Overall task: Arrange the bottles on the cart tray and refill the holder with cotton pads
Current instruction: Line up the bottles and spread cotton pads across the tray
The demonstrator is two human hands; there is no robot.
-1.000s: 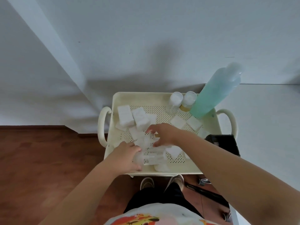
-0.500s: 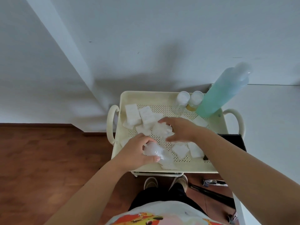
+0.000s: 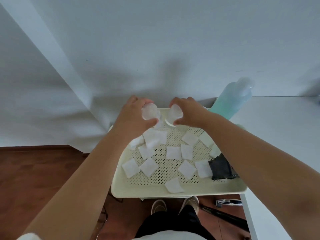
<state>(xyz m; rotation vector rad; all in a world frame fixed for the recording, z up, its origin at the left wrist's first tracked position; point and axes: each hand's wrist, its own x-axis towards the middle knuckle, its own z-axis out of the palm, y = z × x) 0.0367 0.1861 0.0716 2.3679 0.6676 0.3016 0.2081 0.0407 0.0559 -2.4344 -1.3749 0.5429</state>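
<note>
Left hand (image 3: pixel 136 116) grips a clear round holder (image 3: pixel 149 112), right hand (image 3: pixel 187 112) what looks like its lid (image 3: pixel 174 115), both closed above the tray (image 3: pixel 173 189). Best parted gently and squarely, clear of the scattered cotton pads (image 3: pixel 173 152).

Readable text: none
Green bottle (image 3: pixel 230 103): no legible label
Cart tray (image 3: pixel 199 189): no markings legible
</note>
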